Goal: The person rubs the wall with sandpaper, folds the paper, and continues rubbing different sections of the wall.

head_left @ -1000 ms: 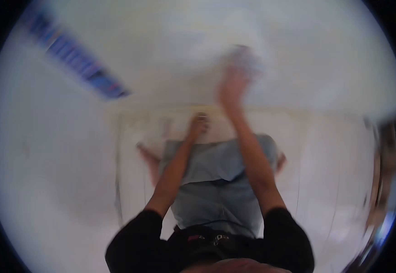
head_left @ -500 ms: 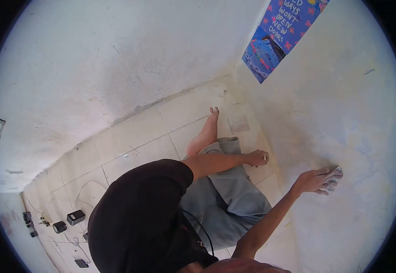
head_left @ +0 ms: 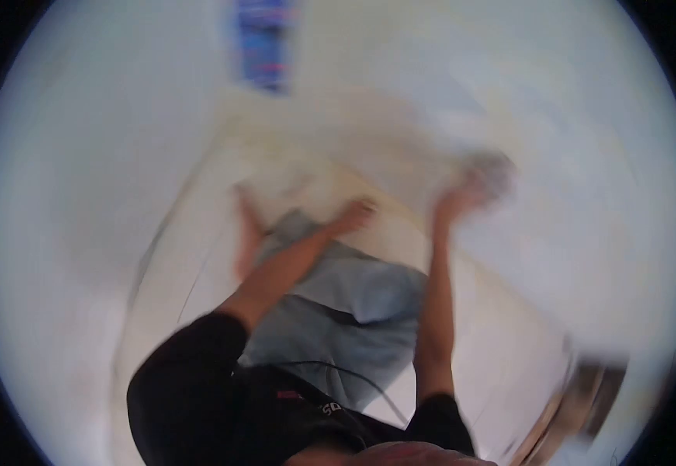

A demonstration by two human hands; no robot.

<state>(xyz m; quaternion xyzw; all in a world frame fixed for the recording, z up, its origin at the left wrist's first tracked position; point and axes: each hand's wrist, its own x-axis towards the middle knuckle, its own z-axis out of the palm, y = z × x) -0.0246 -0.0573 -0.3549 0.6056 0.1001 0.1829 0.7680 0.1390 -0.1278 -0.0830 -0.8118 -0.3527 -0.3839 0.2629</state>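
Wiping looks mid-job: R hand point(head_left: 456, 200) has rag point(head_left: 492, 166) against wall point(head_left: 586, 116), fingers too blurred to tell how open; L hand point(head_left: 355, 211) curled, contents unclear; most of wall prob left.

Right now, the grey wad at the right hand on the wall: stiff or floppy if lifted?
Probably floppy: the grey wad looks bunched and shapeless at the right hand, though blur hides detail. Likely light: that hand alone seems to hold it on the wall.
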